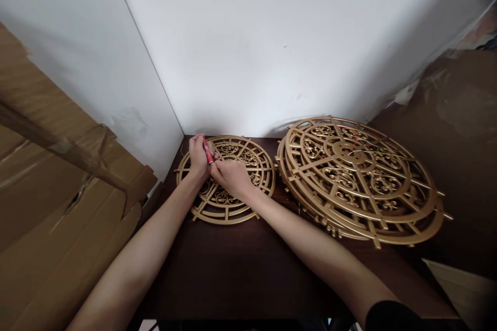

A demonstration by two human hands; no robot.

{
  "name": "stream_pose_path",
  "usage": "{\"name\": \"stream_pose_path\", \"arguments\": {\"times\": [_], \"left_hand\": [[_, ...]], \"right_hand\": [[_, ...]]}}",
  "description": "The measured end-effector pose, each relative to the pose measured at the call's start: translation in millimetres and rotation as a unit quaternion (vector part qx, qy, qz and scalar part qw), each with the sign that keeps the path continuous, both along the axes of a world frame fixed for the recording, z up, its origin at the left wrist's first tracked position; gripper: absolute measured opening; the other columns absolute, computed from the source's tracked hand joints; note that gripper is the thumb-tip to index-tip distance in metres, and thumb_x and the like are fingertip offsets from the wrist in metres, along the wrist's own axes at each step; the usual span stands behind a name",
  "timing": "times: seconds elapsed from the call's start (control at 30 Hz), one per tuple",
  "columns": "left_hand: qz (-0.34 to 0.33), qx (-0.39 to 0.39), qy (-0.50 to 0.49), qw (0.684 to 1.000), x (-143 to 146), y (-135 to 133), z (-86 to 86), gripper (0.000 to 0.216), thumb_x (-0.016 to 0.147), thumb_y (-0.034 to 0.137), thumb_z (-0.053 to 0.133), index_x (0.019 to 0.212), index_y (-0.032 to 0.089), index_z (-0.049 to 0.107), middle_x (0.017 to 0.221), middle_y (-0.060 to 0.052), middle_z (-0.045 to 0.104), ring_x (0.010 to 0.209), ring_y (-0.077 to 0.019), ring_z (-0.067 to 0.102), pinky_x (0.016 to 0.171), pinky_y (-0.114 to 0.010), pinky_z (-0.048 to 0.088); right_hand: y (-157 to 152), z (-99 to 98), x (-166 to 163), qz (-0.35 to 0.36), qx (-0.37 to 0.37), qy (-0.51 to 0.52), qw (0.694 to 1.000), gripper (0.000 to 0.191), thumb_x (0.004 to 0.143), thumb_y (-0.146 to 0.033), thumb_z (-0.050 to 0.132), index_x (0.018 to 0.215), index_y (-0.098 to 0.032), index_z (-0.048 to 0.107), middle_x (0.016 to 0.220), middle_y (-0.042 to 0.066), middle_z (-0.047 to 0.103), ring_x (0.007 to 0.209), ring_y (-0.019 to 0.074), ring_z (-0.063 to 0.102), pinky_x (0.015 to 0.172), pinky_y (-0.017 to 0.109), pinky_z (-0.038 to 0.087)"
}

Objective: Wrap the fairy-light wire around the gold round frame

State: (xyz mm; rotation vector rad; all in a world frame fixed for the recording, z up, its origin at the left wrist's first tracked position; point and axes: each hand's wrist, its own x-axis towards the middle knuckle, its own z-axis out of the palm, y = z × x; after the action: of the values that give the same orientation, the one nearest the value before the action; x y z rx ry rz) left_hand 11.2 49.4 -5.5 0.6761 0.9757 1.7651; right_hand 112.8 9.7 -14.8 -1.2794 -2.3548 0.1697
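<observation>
A gold round openwork panel (227,214) with scrollwork and short spokes lies flat on the dark brown table, beneath both hands. My left hand (199,158) is closed around a slim red tube-like object (206,150) with white markings, over the panel's left part. Against its lower end my right hand (233,176) rests with thumb and fingers pinched together. What sits between the right fingers is hidden. The two hands meet above the panel, and their fingers cover part of its scrollwork.
On the right, a stack of larger gold round panels (365,165) leans unevenly, with thin yellow and red strands on top. A white wall (272,51) rises behind the table (233,269). Brown cardboard (58,207) stands at the left, and a brown surface (458,155) at the right.
</observation>
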Motion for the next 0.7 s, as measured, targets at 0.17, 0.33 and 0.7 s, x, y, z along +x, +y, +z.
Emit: {"name": "stream_pose_path", "arguments": {"times": [0.17,0.33,0.7], "left_hand": [[-0.012,0.010,0.013,1.000,-0.7,0.5,-2.6,0.019,0.083,0.032,0.056,0.087,0.023,0.039,0.042,0.012,0.037,0.030,-0.0070,0.034,0.035,-0.015,0.029],[-0.020,0.009,0.015,1.000,-1.3,0.0,-2.0,0.016,0.084,0.032,0.052,0.088,0.024,0.039,0.041,0.012,0.035,0.029,-0.0077,0.032,0.034,-0.015,0.029],[-0.044,-0.008,0.005,0.999,-4.1,-1.8,0.9,0.019,0.082,0.033,0.055,0.084,0.023,0.039,0.039,0.011,0.034,0.028,-0.0085,0.032,0.033,-0.018,0.028]], "right_hand": [[-1.4,0.3,0.4,-0.001,0.005,-0.006,1.000,0.039,0.096,-0.034,0.039,0.079,-0.019,0.071,0.074,0.004,0.071,0.065,0.0130,0.061,0.060,0.024,0.030],[-1.7,-0.8,0.0,-0.002,0.014,-0.019,1.000,0.040,0.096,-0.036,0.037,0.082,-0.019,0.071,0.075,0.004,0.071,0.065,0.0140,0.061,0.059,0.025,0.029],[2.2,-1.8,1.5,0.042,0.009,0.019,0.999,0.039,0.096,-0.036,0.040,0.077,-0.018,0.068,0.071,0.002,0.069,0.063,0.0113,0.058,0.058,0.024,0.026]]}}
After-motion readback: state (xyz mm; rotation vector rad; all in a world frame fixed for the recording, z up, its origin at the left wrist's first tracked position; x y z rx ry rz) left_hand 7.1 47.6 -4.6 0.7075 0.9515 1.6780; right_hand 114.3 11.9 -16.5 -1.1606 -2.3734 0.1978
